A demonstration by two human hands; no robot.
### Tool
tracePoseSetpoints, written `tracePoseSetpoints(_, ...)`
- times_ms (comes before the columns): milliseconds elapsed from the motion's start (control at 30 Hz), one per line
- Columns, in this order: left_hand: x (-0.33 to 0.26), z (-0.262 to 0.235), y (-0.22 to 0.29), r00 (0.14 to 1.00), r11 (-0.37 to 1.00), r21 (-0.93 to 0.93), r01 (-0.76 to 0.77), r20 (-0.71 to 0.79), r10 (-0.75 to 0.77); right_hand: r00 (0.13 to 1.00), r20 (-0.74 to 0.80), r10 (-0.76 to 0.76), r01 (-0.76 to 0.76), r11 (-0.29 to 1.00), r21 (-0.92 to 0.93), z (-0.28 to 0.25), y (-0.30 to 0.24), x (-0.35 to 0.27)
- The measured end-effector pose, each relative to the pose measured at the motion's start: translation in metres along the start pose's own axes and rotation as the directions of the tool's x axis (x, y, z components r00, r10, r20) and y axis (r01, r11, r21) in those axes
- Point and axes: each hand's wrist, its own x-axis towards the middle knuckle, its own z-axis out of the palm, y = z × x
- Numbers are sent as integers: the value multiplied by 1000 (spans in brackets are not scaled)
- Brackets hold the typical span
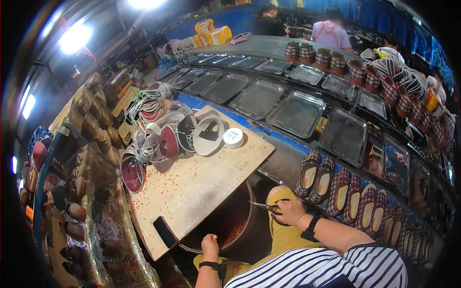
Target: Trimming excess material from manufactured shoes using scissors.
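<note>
My right hand (291,212) is closed around the dark handles of a pair of scissors (261,205), over my right knee. Their blades point left, toward a round bin (250,216) with reddish scraps in its bottom. Above the near edge of that bin is my left hand (210,245), its fingers curled in; whatever they may hold is hidden. Just left of it, a dark phone (165,232) lies at the near corner of a wooden board (201,192). Cloth shoe uppers (165,146) with cords are heaped on the board, beside a white round tub (233,138).
Several metal trays (297,115) line a conveyor beyond the board. Finished checked shoes (340,191) stand in a row at right, more at its far side. A shoe rack (77,211) stands at left. Small orange scraps dot the board. Other people (332,33) work at the back.
</note>
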Motion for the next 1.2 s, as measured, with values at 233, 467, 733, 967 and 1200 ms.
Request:
tracePoseSetpoints(233, -4, -11, 23, 991, 983, 139, -123, -34, 129, 1000, -11, 0, 0, 1000, 0, -1, 2, -1)
tracePoseSetpoints(467, -5, -12, 25, 993, 976, 187, -113, -21, 119, 1000, -16, -2, 2, 1000, 2, 0, 2, -1)
tracePoseSetpoints(733, -9, -20, 40, 1000, 995, 99, -17, -11, 19, 1000, -1, 1, -1, 1000, -12, -1, 1, -1)
tracePoseSetpoints(967, -8, -20, 38, 996, 997, -4, 80, 50, -80, 1000, 2, 5, -4, 1000, -7, 0, 2, -1)
tracePoseSetpoints(1200, -7, -16, 34, 997, 995, 86, 53, 44, -56, 1000, 12, 20, -20, 1000, -11, -3, 1, -2)
